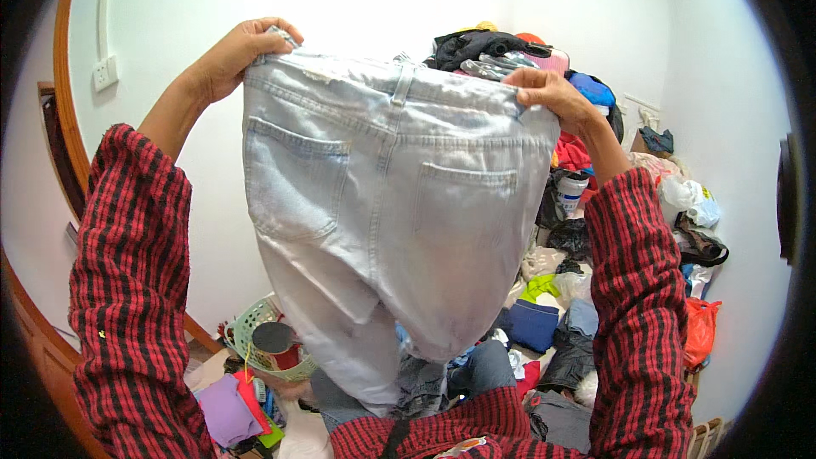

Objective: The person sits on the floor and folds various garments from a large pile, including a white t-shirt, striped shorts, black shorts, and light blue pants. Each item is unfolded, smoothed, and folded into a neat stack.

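A pair of light grey-blue denim jeans (pixel 382 191) hangs spread out in front of me, with two patch pockets and a belt loop facing me. My left hand (pixel 245 51) is closed on one end of the waistband at upper left. The other end of the waistband is pinched between thumb and fingers of my right hand (pixel 551 95). The lower part of the jeans droops towards my lap, over dark grey denim fabric (pixel 421 386). Where the legs end cannot be seen clearly.
A green plastic basket (pixel 245 325) holds a dark-topped red container. Folded purple cloth (pixel 229 411) lies below it. Clothes and bags are heaped at right, with a white tub (pixel 570 194), a navy folded cloth (pixel 534 325) and a red plastic bag (pixel 701 331). White walls surround the heap.
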The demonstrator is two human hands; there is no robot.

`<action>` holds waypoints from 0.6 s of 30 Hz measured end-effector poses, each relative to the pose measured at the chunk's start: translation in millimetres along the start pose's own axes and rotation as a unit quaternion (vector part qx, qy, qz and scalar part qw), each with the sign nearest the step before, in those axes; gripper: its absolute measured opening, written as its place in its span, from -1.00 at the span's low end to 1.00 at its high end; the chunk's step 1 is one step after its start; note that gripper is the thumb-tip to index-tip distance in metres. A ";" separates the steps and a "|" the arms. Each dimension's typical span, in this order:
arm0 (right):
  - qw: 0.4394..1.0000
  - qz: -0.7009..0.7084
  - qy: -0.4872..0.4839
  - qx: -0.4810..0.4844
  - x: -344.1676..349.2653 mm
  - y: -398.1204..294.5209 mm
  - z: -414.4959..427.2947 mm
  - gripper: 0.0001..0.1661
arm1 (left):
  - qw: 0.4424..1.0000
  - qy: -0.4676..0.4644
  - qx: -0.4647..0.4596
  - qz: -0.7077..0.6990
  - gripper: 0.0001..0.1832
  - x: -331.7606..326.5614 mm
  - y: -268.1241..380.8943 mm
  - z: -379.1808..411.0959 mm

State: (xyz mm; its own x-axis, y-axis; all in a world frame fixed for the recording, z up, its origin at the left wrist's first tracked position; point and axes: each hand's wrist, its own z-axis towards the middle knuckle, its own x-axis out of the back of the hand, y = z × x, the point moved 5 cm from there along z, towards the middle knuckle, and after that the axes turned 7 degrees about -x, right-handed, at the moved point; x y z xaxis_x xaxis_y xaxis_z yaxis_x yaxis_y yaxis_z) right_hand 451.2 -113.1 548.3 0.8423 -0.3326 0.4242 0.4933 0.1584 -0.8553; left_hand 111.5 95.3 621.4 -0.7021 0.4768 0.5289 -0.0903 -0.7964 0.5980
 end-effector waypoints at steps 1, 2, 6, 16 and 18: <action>0.999 -0.010 -0.034 -0.001 1.5 4.8 -2.6 -0.31 | 1.000 0.001 0.003 0.011 -0.77 -4.3 -4.3 -0.1; 0.996 -0.078 -0.037 -0.001 5.7 5.4 -9.0 -0.28 | 1.000 0.004 0.006 0.024 -0.76 -7.2 -8.2 -0.7; 0.970 -0.242 -0.025 -0.018 9.0 -2.8 -24.4 -0.48 | 0.999 -0.039 0.006 0.004 -0.76 -13.1 -26.9 0.8; 0.736 -0.608 0.260 0.149 72.7 -39.6 48.2 -0.74 | 0.968 -0.175 0.003 0.181 -0.44 -42.9 -7.3 -34.6; 0.735 -0.604 0.279 0.132 82.2 -60.3 15.3 -0.68 | 0.962 -0.167 -0.015 0.217 -0.52 -55.1 -11.6 -26.1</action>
State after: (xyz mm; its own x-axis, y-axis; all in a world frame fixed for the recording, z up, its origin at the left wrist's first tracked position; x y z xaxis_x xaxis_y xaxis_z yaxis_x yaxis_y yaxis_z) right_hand 494.1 -135.7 639.3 -0.4293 -0.6963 0.5752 0.8944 -0.4163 0.1636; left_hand 132.8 68.7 569.6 -0.4122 0.1853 0.8921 0.1371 -0.9553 0.2618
